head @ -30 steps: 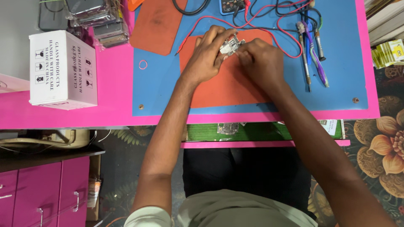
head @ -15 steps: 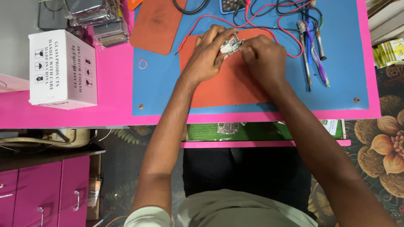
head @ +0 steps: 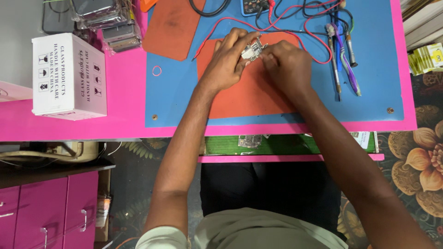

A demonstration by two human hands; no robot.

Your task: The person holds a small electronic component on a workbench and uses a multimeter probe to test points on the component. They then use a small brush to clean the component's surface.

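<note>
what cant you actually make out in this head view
- Small metal part: its detail is too small, and the left hand and right hand partly cover it.
- Meter: cut off by the top edge.
- Green board: mostly hidden under the pink table.
</note>
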